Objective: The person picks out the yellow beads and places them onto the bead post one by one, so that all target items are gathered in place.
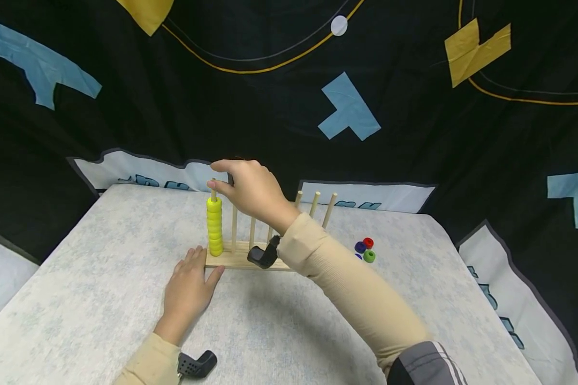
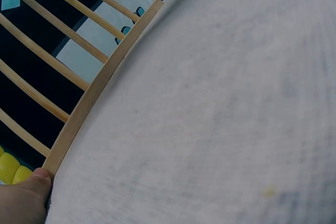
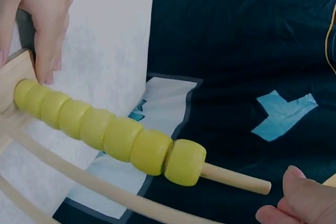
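Note:
A wooden peg rack [image 1: 236,260] stands on the table, its thin upright dowels in a row. Several yellow beads [image 1: 214,227] are stacked on the leftmost dowel [image 3: 236,178], whose bare tip sticks out above them. My left hand [image 1: 188,289] holds the rack's left end, thumb [image 2: 38,182] at the front edge and fingers along the side. Above the yellow stack is my right hand [image 1: 252,187], thumb and forefinger apart close to the dowel's tip, with nothing between them. The right forearm covers part of the rack in the head view.
Right of the rack lie loose beads: a red one [image 1: 368,243], a green one [image 1: 369,256], a dark blue one [image 1: 360,247] and another blue one partly hidden by the sleeve. A black cloth with taped shapes hangs behind the pale table [image 1: 101,267].

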Available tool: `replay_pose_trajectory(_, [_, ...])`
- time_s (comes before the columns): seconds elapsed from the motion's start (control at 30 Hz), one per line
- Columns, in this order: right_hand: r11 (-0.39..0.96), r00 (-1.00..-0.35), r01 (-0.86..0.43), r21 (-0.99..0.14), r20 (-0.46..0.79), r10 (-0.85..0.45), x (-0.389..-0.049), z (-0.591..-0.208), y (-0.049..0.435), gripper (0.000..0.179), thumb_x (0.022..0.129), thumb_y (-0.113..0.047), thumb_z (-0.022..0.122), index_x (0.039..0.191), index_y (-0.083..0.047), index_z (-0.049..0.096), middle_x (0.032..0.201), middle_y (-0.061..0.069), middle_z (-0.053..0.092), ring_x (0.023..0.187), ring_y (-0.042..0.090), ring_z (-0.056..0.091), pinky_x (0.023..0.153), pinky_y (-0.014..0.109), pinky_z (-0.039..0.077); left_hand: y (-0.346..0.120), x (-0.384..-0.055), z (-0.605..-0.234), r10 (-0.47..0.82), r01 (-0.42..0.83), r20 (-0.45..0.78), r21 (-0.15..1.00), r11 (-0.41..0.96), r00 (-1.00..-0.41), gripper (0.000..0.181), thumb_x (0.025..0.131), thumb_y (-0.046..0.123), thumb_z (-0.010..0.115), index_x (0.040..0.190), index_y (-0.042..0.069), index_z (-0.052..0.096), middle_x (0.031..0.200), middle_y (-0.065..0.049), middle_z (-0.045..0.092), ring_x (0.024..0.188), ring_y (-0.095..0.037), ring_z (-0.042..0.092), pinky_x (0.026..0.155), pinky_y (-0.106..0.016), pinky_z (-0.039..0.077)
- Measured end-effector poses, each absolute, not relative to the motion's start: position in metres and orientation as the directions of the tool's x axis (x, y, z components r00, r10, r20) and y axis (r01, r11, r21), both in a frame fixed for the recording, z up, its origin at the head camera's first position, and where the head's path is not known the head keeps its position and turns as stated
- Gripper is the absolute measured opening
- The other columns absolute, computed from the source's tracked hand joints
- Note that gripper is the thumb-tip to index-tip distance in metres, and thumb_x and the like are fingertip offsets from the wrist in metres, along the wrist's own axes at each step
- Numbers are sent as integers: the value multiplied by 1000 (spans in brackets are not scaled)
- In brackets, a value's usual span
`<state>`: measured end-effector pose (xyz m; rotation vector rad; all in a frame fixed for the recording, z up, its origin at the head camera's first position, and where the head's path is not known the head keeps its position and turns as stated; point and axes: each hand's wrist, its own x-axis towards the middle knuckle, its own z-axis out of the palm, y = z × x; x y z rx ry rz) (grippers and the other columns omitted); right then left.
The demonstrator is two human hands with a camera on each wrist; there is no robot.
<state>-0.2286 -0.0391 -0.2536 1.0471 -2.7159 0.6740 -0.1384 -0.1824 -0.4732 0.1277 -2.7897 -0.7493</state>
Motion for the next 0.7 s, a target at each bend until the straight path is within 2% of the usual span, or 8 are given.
replay_pose_trajectory(0.23, [620,-725,-688,-378,402,-560,-221,-259,-16,39,97,-36,65,133,-21,63,136,-6,64,128,9,59,104,25,51,-180,-140,-473,-145,-15,219,502,865,-965,69,98,37,61,146,-7,41,151,-31,40,144,-48,32,119,-60,24])
replay_pose_trajectory(0.53, [548,-683,-727,-414,519,-513,-202,-282,14,38,99,-32,63,131,-12,65,132,0,68,124,14,63,104,30,52,-185,-140,-473,-139,-9,232,488,873,-963,71,98,39,62,145,-10,41,150,-31,41,143,-48,33,118,-60,26])
replay_pose_trajectory(0.7, [553,-699,-710,-435,525,-485,-189,-303,32,36,99,-32,62,127,-10,67,128,3,70,124,17,63,105,35,51,-187,-139,-473,-126,-1,225,488,873,-966,71,98,40,60,146,-10,39,151,-32,39,144,-48,32,120,-59,24])
